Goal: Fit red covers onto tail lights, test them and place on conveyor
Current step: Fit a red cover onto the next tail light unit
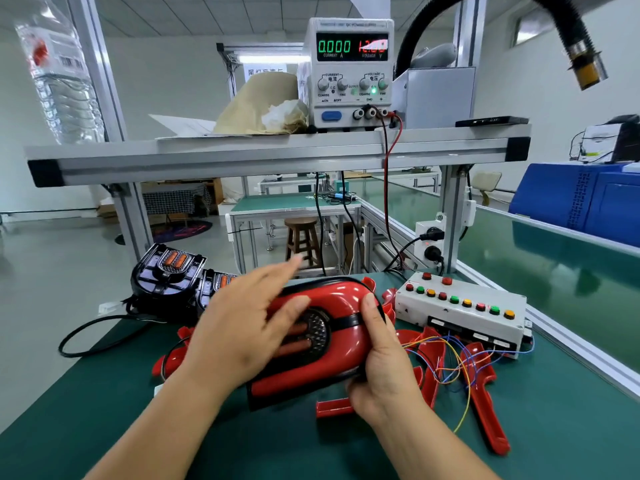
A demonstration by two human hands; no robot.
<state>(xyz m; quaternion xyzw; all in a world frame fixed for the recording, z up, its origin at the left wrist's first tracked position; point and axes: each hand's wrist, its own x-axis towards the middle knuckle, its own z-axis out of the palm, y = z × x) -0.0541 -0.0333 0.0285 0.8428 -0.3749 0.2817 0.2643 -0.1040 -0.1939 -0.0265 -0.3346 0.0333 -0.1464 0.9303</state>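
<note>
Head view. The black-bodied tail light (pixel 317 329), with a glossy red plastic cover (pixel 332 296) lying over it, sits between the two hands, above the green bench mat (pixel 561 431) and tilted with its far end raised.

The left hand (pixel 242 327) lies over the left half of the red plastic cover. Its fingers are straight and spread, not curled round anything. The hand is motion-blurred, so how firmly it presses cannot be told.

The right hand (pixel 384 368) grasps the right end of the tail light. The thumb lies across the top of the cover and the fingers curl under the near edge.

Just right of the right hand, loose red plastic covers (pixel 485 396) lie on the mat, with thin coloured wires (pixel 450 355) running over them. Beyond these stands a white test box (pixel 460 318) with a row of red, green and yellow push buttons.

Beyond the left hand, uncovered black tail lights (pixel 169 271) are stacked at the far left edge of the mat, and a black cable (pixel 97 336) loops out from them.

Right of the test box runs the green conveyor belt (pixel 554 265). It is well apart from both hands.

Above and beyond the hands, a white bench power supply (pixel 351 71) stands on the aluminium shelf (pixel 277 150). Its current display reads 0.000.
</note>
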